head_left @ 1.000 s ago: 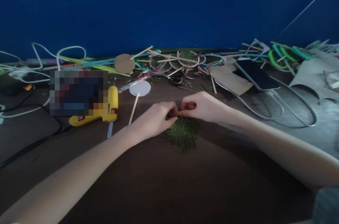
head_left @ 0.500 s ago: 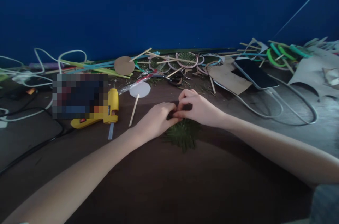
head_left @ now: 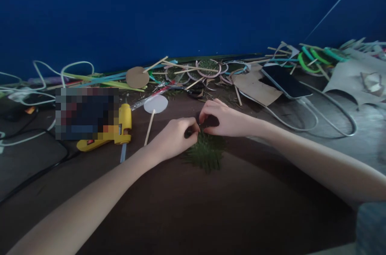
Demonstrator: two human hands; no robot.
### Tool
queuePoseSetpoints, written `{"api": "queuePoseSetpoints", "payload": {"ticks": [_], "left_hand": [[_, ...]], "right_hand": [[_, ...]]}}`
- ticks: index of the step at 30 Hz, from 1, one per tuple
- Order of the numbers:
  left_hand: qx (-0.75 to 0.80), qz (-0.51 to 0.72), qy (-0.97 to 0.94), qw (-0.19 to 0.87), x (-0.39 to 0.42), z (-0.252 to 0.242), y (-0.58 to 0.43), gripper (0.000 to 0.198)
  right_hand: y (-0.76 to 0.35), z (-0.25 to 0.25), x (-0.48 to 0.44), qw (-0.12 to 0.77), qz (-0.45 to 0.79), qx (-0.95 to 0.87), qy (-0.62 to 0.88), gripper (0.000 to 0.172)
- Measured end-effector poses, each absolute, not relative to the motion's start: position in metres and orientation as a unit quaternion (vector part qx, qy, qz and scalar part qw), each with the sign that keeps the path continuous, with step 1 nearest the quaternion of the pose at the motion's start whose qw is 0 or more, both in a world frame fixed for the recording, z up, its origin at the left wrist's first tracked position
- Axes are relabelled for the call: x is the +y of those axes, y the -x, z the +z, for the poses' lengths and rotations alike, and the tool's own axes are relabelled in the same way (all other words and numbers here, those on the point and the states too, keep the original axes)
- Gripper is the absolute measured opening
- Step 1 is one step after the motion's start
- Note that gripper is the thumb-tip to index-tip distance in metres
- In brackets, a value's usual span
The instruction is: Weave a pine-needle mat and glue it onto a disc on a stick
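Note:
A tuft of green needle-like leaves (head_left: pixel 207 155) lies on the dark brown table, its points fanned toward me. My left hand (head_left: pixel 177 136) is closed in a pinch at the tuft's far end, thumb and forefinger pressed on it. Just to the right, my right hand (head_left: pixel 223 119) curls over the same end with thumb and fingertips drawn together. Whatever is between those right fingertips is too small to make out. The fingertips of both hands almost touch. Left of them lies a white paper disc (head_left: pixel 156 104) with a wooden stick (head_left: pixel 149 127) at its near edge.
A yellow glue gun (head_left: pixel 125 122) with a clear glue stick lies at left beside a blurred-out item. Along the blue wall run a brown cardboard disc (head_left: pixel 137 77), wooden sticks and coloured rings. A phone (head_left: pixel 286 81) with a white cable lies on cardboard at right.
My fingertips have parted slightly, showing more of the tuft's far end. The whole scene has shifted a little left as the camera turned.

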State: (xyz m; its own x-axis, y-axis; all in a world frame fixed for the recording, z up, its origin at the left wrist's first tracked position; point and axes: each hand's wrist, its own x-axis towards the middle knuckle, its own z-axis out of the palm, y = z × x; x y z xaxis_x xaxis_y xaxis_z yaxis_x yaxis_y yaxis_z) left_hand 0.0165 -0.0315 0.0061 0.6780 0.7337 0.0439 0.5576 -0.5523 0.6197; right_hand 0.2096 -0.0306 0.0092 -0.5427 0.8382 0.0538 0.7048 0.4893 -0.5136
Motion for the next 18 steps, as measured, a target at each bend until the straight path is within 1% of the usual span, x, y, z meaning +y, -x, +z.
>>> {"api": "queuePoseSetpoints", "payload": {"ticks": [2,5,13,18], "left_hand": [[0.377,0.144,-0.865,0.297,-0.0310,0.0074,-0.0161,0.008],[0.389,0.131,-0.860,0.304,-0.0301,0.0097,-0.0153,0.008],[0.390,0.126,-0.852,0.326,-0.0295,0.0108,-0.0130,0.011],[0.393,0.126,-0.845,0.339,-0.0299,0.0107,-0.0128,0.012]], "right_hand": [[-0.2093,0.0087,-0.0324,0.124,0.209,-0.859,0.451,0.017],[-0.2083,0.0087,-0.0340,0.119,0.198,-0.865,0.446,0.021],[-0.2082,0.0071,-0.0331,0.112,0.226,-0.861,0.442,0.020],[-0.2057,0.0063,-0.0351,0.123,0.221,-0.856,0.450,0.015]]}}
